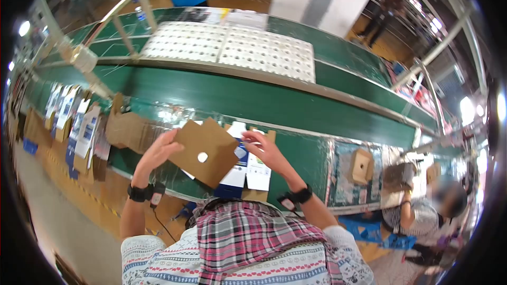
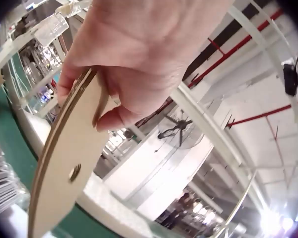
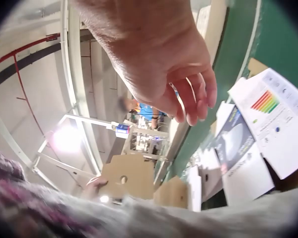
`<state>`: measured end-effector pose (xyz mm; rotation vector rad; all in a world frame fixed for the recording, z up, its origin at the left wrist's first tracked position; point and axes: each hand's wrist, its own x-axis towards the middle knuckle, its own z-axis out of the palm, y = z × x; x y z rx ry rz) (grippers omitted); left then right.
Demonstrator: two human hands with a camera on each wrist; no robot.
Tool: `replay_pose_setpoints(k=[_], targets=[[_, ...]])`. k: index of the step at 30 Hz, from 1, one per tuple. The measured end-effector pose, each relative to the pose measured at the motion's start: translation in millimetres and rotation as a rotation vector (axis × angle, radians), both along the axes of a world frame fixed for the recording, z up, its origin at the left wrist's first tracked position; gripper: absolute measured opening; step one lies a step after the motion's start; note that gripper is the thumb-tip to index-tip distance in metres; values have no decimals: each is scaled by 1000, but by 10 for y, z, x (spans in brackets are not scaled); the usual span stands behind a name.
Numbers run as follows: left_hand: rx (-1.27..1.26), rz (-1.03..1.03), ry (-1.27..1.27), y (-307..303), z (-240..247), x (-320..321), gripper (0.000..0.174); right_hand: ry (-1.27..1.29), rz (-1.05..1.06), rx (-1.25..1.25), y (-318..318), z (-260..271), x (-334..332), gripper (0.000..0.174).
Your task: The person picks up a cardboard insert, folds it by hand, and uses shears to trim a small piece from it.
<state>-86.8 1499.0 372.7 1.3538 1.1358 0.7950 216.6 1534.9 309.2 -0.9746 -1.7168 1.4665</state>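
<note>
A flat brown cardboard piece (image 1: 207, 153) with a round hole is held up over the bench in the head view. My left hand (image 1: 158, 152) pinches its left edge; in the left wrist view the thumb and fingers of that hand (image 2: 134, 59) grip the cardboard (image 2: 69, 153) from both sides. My right hand (image 1: 268, 154) is raised near the cardboard's right side, apart from it, holding nothing. In the right wrist view the fingers of that hand (image 3: 164, 74) are loosely bent, above printed white and blue cartons (image 3: 275, 119).
Folded cartons (image 1: 87, 132) and brown cardboard (image 1: 129, 129) line the bench's left side. Behind the green belt (image 1: 253, 95) lie white hole-patterned trays (image 1: 266, 53). To the right are a brown cardboard tray (image 1: 362, 167) and a seated person (image 1: 422, 216). Another person stands at the back.
</note>
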Motion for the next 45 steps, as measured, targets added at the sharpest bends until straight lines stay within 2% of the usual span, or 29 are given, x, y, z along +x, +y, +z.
replay_pose_setpoints(k=[1,2,3,5,6,8,9,12,13,14,15,16,17,19,21,23,25,26,28,31,32,33,34,37,38,41,42,45], targets=[[-86,-52,-64,-12,19,165,39,45,64,-75,45,47,-47,34],[-133,-62,-72,-21,6,298,42,-3,130,-34,65,-12,-50,38],[-131,-94,-53,-2,-79,385,41,-76,218,-110,42,103,-30,42],[-136,-152,-67,35,-161,538,42,113,215,-293,-101,63,15,44],[-194,-116,-76,20,-169,618,43,162,196,-342,-135,-73,62,48],[-307,-52,-93,-8,-168,793,44,112,167,-304,-204,-329,121,49],[-309,-134,24,33,-215,804,45,86,135,-282,-235,-387,162,50],[-426,-183,-147,154,-501,772,39,26,89,-206,-304,-274,232,50],[-471,-183,-170,185,-517,794,36,-73,74,-116,-291,-368,245,47],[-454,-147,-193,185,-530,858,35,-217,-14,95,-318,-286,219,41],[-439,-108,-217,197,-543,919,33,-403,-141,141,-372,-345,132,35],[-401,-117,-190,221,-559,989,30,-346,-261,203,-428,-343,75,33],[-403,-165,-176,257,-524,1043,30,-449,-304,185,-507,-310,58,32],[-316,-203,-94,336,-549,1084,31,-484,-376,139,-602,57,111,32],[-317,-251,-124,393,-470,1130,33,-167,-375,146,-494,-224,144,34],[-346,-275,-176,440,-460,1110,35,255,-238,-305,-387,-424,215,39],[-402,-321,-209,512,-516,1101,38,722,-66,-812,-404,-255,354,39],[-412,-330,-198,510,-522,1091,37,659,-38,-745,-363,-418,347,39],[-401,-321,-160,467,-541,1041,37,649,134,-940,-353,-378,417,39],[-304,-442,-15,517,-623,1009,37,671,298,-977,-398,-340,500,57],[-248,-473,59,476,-395,1088,38,570,314,-995,-397,-305,553,60],[-218,-510,179,475,-310,1111,42,450,228,-968,-416,-315,567,63],[-281,-493,67,424,-237,1152,45,431,196,-899,-442,-243,534,56],[-308,-469,-52,391,-334,1174,45,106,13,-541,-508,-297,376,40],[-307,-488,-46,406,-361,1160,45,101,-85,-449,-570,-284,300,37],[-319,-539,-40,451,-408,1151,45,-55,-191,-349,-653,-113,242,38],[-339,-542,-42,449,-415,1141,46,-34,-187,-337,-664,-123,235,41],[-346,-553,-40,489,-487,1124,42,-220,-336,-11,-734,-73,212,43]])
